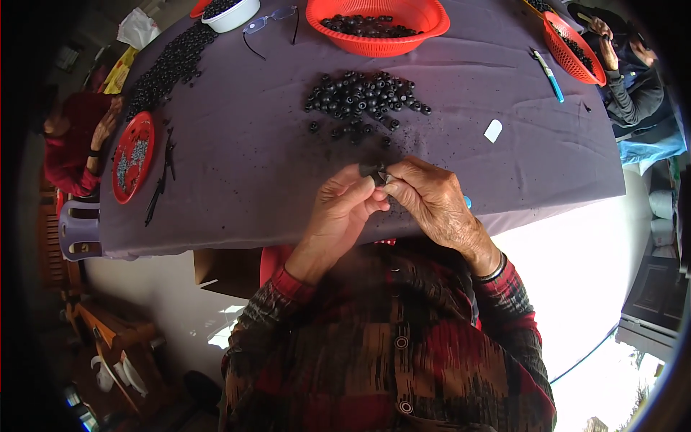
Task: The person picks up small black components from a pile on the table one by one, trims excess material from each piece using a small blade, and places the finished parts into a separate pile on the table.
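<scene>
Over the near part of the table, my left hand [340, 209] pinches a small black rubber part [372, 171] between thumb and fingers. It matches the loose pieces just beyond. My right hand [435, 201] is closed against the same part, with a small pale, shiny tip showing at its fingertips. A blue end [468, 202] sticks out beside the heel of that hand, so it seems to hold a slim knife, mostly hidden. Ahead of both hands lies a pile of small black rubber parts [363, 97], rounded and hollow.
A red basket [378, 47] of black parts stands beyond the pile. Left are a long heap of parts [169, 68], a red tray [134, 155], glasses [270, 20] and black strips [162, 176]. Right are a blue-white pen-like tool [548, 75] and a white tag [493, 130]. People sit at both sides.
</scene>
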`<state>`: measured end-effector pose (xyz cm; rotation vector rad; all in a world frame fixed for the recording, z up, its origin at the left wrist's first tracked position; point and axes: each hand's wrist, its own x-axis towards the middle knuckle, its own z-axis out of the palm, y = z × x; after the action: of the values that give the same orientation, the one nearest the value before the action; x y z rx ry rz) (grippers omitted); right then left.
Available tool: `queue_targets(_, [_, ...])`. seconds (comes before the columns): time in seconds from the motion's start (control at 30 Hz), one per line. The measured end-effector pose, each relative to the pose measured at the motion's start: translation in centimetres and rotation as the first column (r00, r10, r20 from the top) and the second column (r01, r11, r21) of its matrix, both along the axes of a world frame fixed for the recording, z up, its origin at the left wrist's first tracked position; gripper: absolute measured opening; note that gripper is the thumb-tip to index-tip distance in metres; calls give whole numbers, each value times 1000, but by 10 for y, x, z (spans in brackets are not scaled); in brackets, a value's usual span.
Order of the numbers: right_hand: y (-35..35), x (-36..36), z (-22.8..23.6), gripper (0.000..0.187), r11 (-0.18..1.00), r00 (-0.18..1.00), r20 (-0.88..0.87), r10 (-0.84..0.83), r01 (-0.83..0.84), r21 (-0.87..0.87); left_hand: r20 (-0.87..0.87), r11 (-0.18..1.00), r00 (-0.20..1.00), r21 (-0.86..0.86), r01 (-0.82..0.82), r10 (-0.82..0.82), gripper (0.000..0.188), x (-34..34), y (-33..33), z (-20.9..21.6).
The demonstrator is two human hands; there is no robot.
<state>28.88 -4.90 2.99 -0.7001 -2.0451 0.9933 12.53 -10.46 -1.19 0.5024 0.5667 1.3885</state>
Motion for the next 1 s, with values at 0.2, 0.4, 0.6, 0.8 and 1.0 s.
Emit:
queue_targets(0.2, [-3, 9, 14, 24, 995, 976, 197, -88, 77, 64, -72, 1000, 997, 7, 2, -1, 18, -10, 3, 10])
queue_targets(0.4, [-7, 0, 15, 26, 987, 999, -24, 46, -49, -152, -67, 997, 996, 59, 56, -52, 32, -8, 2, 13])
queue_targets(0.6, [-8, -6, 29, 9, 699, 962, -259, 85, -243, -673, 17, 987, 987, 32, 158, -159, 43, -9, 0, 5])
queue_targets(0.8, [-7, -8, 9, 17, 555, 955, -293, -53, -216, -803, 96, 976, 971, 32, 215, -217, 45, -9, 3, 3])
queue_targets(1.0, [-4, -12, -3, 17, 429, 927, -347, -140, -259, -865, 80, 972, 969, 38, 231, -233, 45, -10, 3, 5])
